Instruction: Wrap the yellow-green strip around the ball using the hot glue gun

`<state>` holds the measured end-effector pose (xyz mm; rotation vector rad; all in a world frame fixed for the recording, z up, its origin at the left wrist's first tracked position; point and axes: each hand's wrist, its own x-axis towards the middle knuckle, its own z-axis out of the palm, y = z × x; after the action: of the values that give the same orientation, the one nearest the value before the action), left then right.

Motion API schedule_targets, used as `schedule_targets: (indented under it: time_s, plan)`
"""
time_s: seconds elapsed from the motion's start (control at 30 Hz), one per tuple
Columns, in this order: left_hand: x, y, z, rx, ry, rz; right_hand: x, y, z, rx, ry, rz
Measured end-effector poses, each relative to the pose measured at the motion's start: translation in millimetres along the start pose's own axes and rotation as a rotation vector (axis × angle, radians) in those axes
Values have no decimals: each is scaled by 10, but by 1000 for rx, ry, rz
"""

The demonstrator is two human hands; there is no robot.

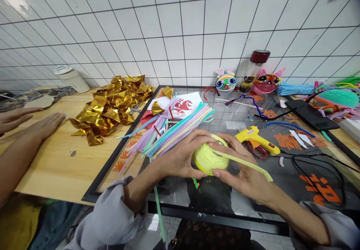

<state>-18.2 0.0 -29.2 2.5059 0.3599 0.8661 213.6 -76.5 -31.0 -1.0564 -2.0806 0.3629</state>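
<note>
Between my two hands is a round yellow ball (209,159) wrapped in fuzzy pipe cleaner, held above the dark glass panel. One loose yellow pipe cleaner end (250,163) sticks out from it to the right. My left hand (187,154) closes around the ball's left side, thumb underneath. My right hand (243,167) grips its right side, thumb at the lower front and fingers over the back. Just behind my left hand lies a bundle of pastel pipe cleaners (180,128). A yellow hot glue gun (258,139) rests beyond my right hand, with red-handled scissors (257,151) partly under it.
Gold foil pieces (112,103) are heaped left of the panel. A co-worker's hands (49,126) rest on the wooden table. Behind stand decorated balls (225,82), a glass bottle (250,71) and a white cup (71,78). A phone (311,114) and black cable (317,156) lie right.
</note>
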Motion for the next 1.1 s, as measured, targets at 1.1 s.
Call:
schedule_targets:
  time_s: [1.1]
  plan:
    - [0, -5, -39, -29, -18, 31, 114, -78, 4, 266, 251, 53]
